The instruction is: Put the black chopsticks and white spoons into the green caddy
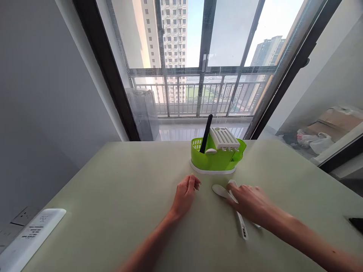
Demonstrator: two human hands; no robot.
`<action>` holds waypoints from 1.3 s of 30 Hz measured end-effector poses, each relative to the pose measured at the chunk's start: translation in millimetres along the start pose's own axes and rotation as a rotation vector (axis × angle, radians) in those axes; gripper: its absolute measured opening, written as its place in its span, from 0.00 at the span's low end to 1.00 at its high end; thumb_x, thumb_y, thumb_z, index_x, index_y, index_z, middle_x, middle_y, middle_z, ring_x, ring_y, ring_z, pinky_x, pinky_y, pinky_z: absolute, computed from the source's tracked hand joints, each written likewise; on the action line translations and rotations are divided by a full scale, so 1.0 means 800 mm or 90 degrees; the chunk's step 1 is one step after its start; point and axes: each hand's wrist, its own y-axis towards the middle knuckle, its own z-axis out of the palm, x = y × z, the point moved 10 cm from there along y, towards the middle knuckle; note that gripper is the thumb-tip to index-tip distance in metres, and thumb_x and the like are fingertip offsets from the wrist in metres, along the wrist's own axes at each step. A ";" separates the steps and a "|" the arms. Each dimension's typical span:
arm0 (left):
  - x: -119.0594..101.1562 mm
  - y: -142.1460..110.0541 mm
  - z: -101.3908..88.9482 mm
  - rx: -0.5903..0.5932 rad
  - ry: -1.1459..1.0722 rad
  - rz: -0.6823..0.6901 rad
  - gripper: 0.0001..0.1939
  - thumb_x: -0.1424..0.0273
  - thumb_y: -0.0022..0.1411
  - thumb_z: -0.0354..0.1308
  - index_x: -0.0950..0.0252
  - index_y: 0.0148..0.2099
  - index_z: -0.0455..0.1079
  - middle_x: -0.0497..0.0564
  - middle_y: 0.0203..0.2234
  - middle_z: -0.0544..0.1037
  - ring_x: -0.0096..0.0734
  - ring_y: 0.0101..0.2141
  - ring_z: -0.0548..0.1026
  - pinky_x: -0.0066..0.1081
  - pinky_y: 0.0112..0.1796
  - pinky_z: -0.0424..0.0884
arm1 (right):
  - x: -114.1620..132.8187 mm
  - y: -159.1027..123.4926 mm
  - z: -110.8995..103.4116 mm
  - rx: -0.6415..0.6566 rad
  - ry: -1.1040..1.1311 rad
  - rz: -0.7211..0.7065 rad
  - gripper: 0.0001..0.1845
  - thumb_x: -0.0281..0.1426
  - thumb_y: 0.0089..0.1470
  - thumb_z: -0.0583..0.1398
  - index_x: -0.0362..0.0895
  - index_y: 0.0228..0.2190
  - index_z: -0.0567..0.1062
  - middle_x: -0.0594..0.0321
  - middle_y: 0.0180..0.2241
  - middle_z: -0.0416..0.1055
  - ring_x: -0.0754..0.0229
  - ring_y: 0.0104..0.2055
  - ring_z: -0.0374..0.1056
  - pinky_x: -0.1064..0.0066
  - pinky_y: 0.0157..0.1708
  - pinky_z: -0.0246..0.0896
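A green cutlery holder (215,158) with a white base and a white slotted insert stands at the far middle of the pale green table (119,196). Black chopsticks (206,133) stick up from its left compartment. Two white spoons (224,192) lie on the table just in front of it, handles pointing toward me. My right hand (251,202) rests palm down on the spoons, fingers covering their necks. My left hand (185,196) lies on the table to the left of the spoons, fingers loosely curled, holding nothing.
A white power strip (31,236) lies at the near left edge of the table. A dark object (356,223) shows at the right edge. Behind the table is a large window with a balcony railing. Bags and boxes lie on the floor at the right.
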 end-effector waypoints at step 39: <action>0.002 -0.003 0.001 0.009 -0.018 0.000 0.25 0.54 0.72 0.42 0.61 0.32 0.71 0.50 0.26 0.72 0.32 0.30 0.70 0.31 0.36 0.66 | 0.058 0.100 -0.195 -0.330 -0.040 -0.215 0.17 0.38 0.69 0.53 0.43 0.37 0.78 0.53 0.36 0.79 0.51 0.42 0.72 0.62 0.45 0.58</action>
